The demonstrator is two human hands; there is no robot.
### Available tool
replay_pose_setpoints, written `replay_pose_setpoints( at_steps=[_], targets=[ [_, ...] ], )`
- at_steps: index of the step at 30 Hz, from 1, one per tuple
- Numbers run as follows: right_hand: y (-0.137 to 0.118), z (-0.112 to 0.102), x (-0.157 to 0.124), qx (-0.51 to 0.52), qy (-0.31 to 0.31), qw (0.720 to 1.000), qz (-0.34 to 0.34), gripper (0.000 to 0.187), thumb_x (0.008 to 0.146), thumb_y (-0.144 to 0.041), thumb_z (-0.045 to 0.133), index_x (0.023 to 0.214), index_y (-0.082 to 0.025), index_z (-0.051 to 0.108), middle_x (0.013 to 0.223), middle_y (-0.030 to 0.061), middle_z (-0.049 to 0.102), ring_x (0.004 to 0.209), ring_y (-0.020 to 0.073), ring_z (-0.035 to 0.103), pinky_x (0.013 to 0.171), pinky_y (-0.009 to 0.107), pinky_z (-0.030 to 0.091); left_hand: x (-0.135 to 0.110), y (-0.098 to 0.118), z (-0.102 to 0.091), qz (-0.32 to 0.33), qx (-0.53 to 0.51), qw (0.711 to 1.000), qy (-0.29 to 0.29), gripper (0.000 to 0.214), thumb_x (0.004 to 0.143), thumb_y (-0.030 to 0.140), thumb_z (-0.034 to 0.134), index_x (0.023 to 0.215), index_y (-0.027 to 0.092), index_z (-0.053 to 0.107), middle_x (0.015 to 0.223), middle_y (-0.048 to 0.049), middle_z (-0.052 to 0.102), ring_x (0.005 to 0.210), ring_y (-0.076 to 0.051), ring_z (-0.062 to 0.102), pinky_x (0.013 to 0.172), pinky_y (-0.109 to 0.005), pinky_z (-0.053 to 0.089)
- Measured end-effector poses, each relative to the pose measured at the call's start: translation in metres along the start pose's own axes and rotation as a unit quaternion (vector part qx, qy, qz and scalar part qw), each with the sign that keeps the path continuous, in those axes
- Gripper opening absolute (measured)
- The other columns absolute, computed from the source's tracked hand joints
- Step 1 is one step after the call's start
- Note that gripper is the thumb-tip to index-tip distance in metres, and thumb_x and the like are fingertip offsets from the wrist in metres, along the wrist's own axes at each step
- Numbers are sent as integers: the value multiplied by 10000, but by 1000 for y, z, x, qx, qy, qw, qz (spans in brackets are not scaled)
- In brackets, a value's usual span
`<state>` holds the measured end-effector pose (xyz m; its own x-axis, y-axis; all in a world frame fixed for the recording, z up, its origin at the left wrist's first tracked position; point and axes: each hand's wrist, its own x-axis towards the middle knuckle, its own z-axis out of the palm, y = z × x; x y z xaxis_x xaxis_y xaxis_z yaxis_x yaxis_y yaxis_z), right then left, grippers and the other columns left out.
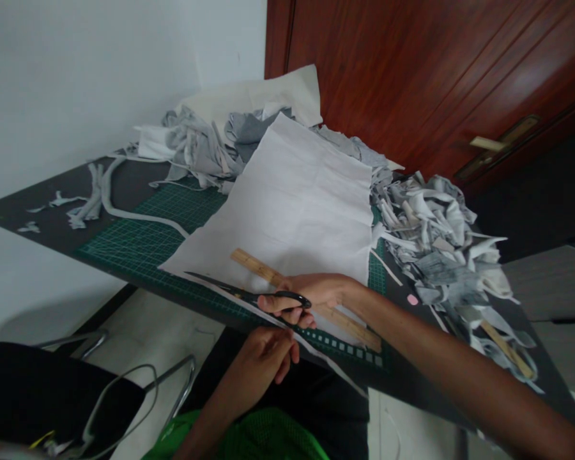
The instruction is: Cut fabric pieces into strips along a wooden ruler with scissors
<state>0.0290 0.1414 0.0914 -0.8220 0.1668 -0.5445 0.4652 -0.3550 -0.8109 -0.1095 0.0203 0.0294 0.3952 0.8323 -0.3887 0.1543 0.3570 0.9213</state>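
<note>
The white cloth (278, 204) lies on the green cutting mat (144, 246); it is light and limp, so take hold at its edge, near the blades. The right hand (311, 297) has its fingers closed through the bows of the black scissors (287, 299), and the left hand (263, 361) pinches a narrow strip (338, 372). Whether the blades have entered the cloth cannot be made out.

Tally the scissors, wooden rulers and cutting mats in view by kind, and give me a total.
Scissors: 1
Wooden rulers: 2
Green cutting mat: 1
Total: 4
</note>
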Motion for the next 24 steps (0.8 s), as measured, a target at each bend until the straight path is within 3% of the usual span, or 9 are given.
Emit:
replay_pose_setpoints(
  at_steps=[9, 19, 24],
  targets=[
    [-12, 5, -4, -45, 13, 999, 11, 655, 802, -758, 690, 574, -230, 376, 403, -107, 338, 349, 35, 312, 350, 197, 278, -1, 1, 0, -3, 5, 1000, 4, 510, 972, 570, 396, 686, 195, 588, 449, 63, 414, 423, -109, 352, 516, -261, 295],
    [-7, -1, 0, -57, 1, 998, 8, 630, 817, -702, 707, 550, -223, 398, 405, -92, 360, 359, 45, 333, 354, 209, 281, -1, 0, 1, -10, 2, 1000, 1, 457, 947, 530, 424, 679, 196, 584, 467, 57, 436, 434, -109, 375, 520, -261, 298],
    [-5, 2, -2, -80, 13, 997, -1, 644, 838, -713, 669, 527, -222, 391, 404, -92, 356, 365, 47, 335, 380, 207, 290, 0, 4, 2, -9, -17, 1000, 6, 536, 935, 634, 425, 680, 190, 583, 473, 56, 423, 419, -101, 357, 495, -264, 278]
  ],
)
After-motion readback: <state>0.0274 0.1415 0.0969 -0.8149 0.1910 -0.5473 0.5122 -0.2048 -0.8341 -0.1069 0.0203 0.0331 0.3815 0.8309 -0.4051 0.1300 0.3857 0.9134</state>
